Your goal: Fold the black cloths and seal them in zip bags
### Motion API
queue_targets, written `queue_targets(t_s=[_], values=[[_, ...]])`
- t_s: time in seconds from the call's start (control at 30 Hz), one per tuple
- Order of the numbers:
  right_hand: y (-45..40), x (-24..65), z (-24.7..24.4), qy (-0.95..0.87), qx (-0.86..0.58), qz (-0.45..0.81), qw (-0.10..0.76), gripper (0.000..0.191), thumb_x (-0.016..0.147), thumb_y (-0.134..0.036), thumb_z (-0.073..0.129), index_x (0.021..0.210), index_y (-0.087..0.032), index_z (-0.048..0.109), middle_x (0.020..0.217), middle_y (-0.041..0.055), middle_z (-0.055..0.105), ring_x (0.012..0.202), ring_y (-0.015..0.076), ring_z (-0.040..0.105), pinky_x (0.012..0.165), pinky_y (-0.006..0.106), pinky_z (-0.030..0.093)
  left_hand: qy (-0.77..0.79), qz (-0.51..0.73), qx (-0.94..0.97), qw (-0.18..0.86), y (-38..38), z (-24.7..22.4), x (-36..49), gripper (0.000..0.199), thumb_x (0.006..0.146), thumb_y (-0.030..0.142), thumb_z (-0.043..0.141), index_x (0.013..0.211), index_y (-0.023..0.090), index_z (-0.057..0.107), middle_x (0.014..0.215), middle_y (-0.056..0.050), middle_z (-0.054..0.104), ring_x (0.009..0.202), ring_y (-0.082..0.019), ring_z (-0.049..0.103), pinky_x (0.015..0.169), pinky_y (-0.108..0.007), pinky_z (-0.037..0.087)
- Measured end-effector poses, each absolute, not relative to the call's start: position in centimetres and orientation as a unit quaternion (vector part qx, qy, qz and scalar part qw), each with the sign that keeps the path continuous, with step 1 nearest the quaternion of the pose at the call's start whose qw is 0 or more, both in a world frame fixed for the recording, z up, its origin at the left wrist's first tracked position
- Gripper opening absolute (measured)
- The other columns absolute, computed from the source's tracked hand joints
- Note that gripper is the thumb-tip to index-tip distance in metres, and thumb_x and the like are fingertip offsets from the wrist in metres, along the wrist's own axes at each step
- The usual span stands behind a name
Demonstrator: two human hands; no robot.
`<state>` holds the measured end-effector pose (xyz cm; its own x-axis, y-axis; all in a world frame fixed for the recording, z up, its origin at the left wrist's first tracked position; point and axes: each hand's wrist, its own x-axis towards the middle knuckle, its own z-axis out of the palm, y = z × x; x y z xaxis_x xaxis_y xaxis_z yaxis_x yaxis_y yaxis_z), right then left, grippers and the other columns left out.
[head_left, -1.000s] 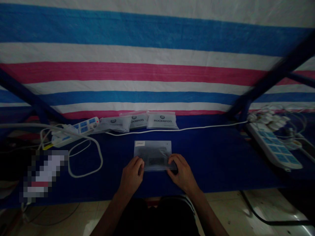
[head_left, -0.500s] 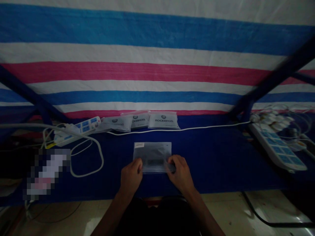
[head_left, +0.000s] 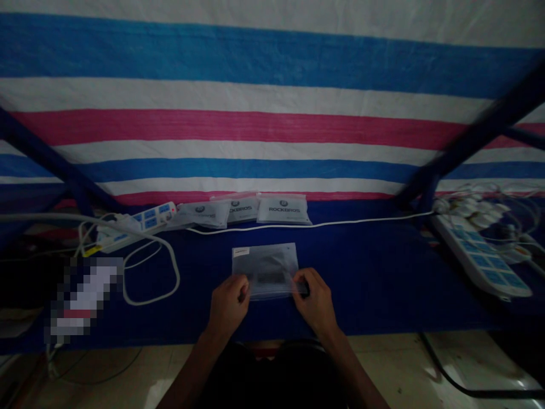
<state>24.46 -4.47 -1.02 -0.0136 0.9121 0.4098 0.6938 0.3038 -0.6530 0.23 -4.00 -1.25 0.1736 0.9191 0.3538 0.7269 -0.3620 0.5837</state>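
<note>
A translucent zip bag [head_left: 266, 267] with a small white label in its far left corner lies on the blue tabletop [head_left: 370, 272]. Its near edge is pinched at both ends. At the left end, my left hand [head_left: 230, 304] has its thumb and curled fingers closed on the plastic. My right hand [head_left: 315, 298] grips the opposite end in the same way, fingers bent under. Something darker shows faintly through the bag, but I cannot make out what. Farther back lie three similar bags marked ROCKBROS, the rightmost bag [head_left: 284, 210] lying flat and the others overlapping.
A white power strip [head_left: 147, 221] with plugs and a looped cable stands at the left. Another power strip [head_left: 485, 255] lies right, under bundled white cords. A thin white cable [head_left: 353, 221] crosses behind the bag. A striped sheet [head_left: 272, 125] hangs at the back between blue frame bars.
The bag has tilted slightly, its far right corner a little farther away. Both hands keep their hold and have shifted only slightly to the right.
</note>
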Motion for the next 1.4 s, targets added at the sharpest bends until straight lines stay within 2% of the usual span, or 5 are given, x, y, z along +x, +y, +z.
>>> queue_targets(t_s=[0.3, 0.5, 0.87, 1.1, 1.4], values=[[-4.0, 25.9, -1.8, -0.606, -0.606, 0.175, 0.485, 0.023, 0.096, -0.029, 0.061, 0.116, -0.022, 0.07, 0.125, 0.0133, 0.073, 0.116, 0.0291, 0.07, 0.101, 0.049, 0.056, 0.429, 0.332, 0.8, 0.256, -4.3, 0.4, 0.2, 0.049, 0.082, -0.004, 0.05, 0.121, 0.025, 0.06, 0.12, -0.009, 0.061, 0.117, -0.024, 0.058, 0.103, -0.04, 0.05], [-4.0, 26.0, -2.2, -0.603, -0.605, 0.174, 0.49, 0.046, 0.098, -0.034, 0.058, 0.141, -0.021, 0.057, 0.155, 0.0177, 0.055, 0.14, 0.0338, 0.056, 0.113, 0.057, 0.049, 0.451, 0.37, 0.783, 0.216, -3.7, -0.5, 0.3, 0.04, 0.091, -0.004, 0.046, 0.114, 0.024, 0.064, 0.113, -0.008, 0.065, 0.111, -0.023, 0.062, 0.099, -0.041, 0.054], [-5.1, 24.7, 0.0, -0.639, -0.592, 0.031, 0.49, 0.02, 0.094, -0.026, 0.06, 0.113, -0.024, 0.065, 0.121, 0.0139, 0.066, 0.119, 0.032, 0.061, 0.102, 0.055, 0.052, 0.449, 0.385, 0.776, 0.22, -3.5, -1.2, 0.3, 0.014, 0.099, 0.011, 0.059, 0.1, 0.023, 0.065, 0.101, -0.005, 0.068, 0.099, -0.02, 0.065, 0.089, -0.034, 0.054], [-6.2, 22.1, -0.2, -0.758, -0.488, 0.208, 0.38, 0.014, 0.097, -0.018, 0.055, 0.103, -0.025, 0.066, 0.074, -0.0006, 0.069, 0.066, 0.0167, 0.068, 0.065, 0.028, 0.053, 0.442, 0.381, 0.783, 0.214, -3.5, -1.0, 0.5, 0.015, 0.097, 0.007, 0.06, 0.094, 0.022, 0.065, 0.096, -0.004, 0.069, 0.095, -0.02, 0.066, 0.086, -0.034, 0.054], [-6.0, 20.5, -0.4, -0.754, -0.518, 0.253, 0.315, 0.016, 0.094, -0.024, 0.064, 0.11, -0.024, 0.068, 0.067, -0.0044, 0.067, 0.056, 0.0133, 0.064, 0.059, 0.023, 0.044, 0.414, 0.361, 0.805, 0.223, -3.7, -0.9, 0.6, 0.014, 0.095, 0.008, 0.065, 0.092, 0.021, 0.065, 0.09, -0.002, 0.069, 0.09, -0.019, 0.064, 0.081, -0.032, 0.05]])
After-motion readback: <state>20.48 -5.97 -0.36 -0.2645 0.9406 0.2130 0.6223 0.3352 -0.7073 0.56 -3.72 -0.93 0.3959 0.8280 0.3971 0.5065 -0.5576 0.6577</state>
